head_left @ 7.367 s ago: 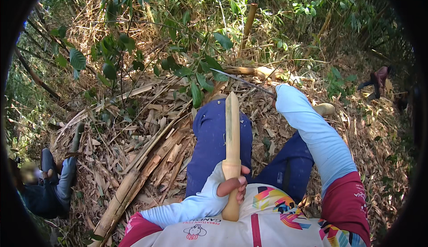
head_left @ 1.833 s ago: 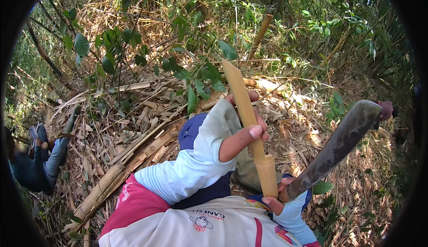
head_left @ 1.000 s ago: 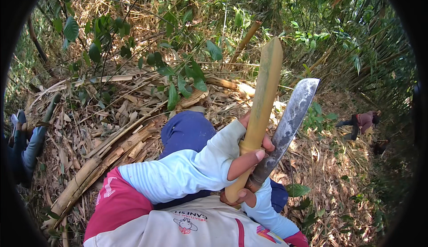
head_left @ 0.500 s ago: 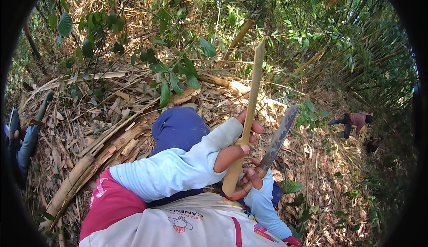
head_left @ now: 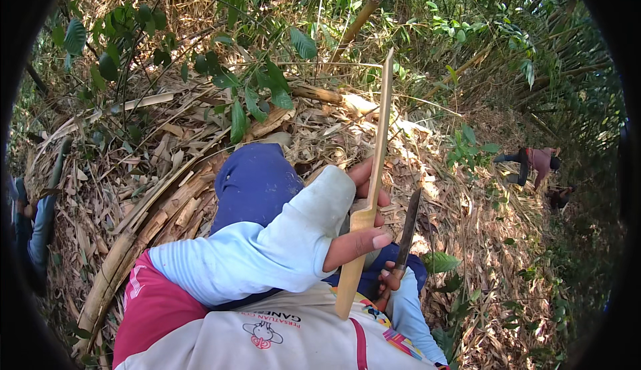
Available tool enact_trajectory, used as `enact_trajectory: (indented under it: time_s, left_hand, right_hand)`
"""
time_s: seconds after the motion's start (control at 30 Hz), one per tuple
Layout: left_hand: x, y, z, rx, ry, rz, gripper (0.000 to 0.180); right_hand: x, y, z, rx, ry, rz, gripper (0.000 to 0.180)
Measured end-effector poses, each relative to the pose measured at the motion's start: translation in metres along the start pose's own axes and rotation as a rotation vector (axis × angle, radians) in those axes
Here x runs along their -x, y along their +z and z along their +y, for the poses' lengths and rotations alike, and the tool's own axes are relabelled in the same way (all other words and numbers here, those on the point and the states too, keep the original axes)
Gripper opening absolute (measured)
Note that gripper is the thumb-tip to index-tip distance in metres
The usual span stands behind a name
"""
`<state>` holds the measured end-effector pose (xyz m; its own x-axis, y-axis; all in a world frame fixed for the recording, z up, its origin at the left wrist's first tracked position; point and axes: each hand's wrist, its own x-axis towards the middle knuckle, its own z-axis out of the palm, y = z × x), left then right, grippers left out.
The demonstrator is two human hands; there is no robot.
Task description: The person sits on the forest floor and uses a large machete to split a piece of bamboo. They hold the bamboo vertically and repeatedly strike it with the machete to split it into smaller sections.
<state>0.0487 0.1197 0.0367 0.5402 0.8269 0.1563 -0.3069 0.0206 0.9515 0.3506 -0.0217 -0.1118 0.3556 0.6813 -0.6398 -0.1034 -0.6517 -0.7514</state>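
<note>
My left hand (head_left: 347, 246) is closed around a long carved bamboo piece (head_left: 378, 143), its thumb lying across the front and the fingers bent behind. The piece stands nearly upright, slim above and stepping out to a wider lower part (head_left: 355, 263). A pale blue sleeve covers much of that hand. Lower and to the right, my right hand (head_left: 390, 280) grips a machete by its wooden handle (head_left: 394, 278). The dark blade (head_left: 409, 226) points upward, apart from the bamboo. Some fingers of the right hand are hidden.
My bent knee (head_left: 257, 179) in blue trousers is just beyond the left arm. Split bamboo (head_left: 143, 240) curves across dry leaf litter (head_left: 100, 210) on the left. A leafy plant (head_left: 260, 99) rises ahead. One person (head_left: 536, 163) bends at far right; someone's legs (head_left: 41, 226) show far left.
My right hand has drawn down and away from the bamboo's lower end, and the machete blade has turned more upright. My left hand still holds the bamboo, which stands a little straighter.
</note>
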Motion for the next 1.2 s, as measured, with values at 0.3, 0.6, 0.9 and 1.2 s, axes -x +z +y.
enact_trajectory:
  time_s: [0.3,0.6,0.9,1.2]
  left_hand:
    - [0.001,0.004,0.002,0.001,-0.064,-0.046,0.093]
    - [0.003,0.002,-0.006,0.042,-0.058,-0.083,0.085]
    - [0.005,0.016,-0.029,0.778,-0.224,0.013,0.092]
    - [0.001,-0.004,-0.003,-0.012,-0.114,-0.216,0.093]
  right_hand:
    - [0.027,0.024,-0.052,0.079,-0.395,-0.102,0.05]
    - [0.056,0.04,-0.123,0.489,-0.896,-0.114,0.04]
    - [0.075,0.042,-0.188,1.114,-1.265,-0.272,0.062]
    - [0.077,0.055,-0.181,0.832,-1.135,-0.331,0.048]
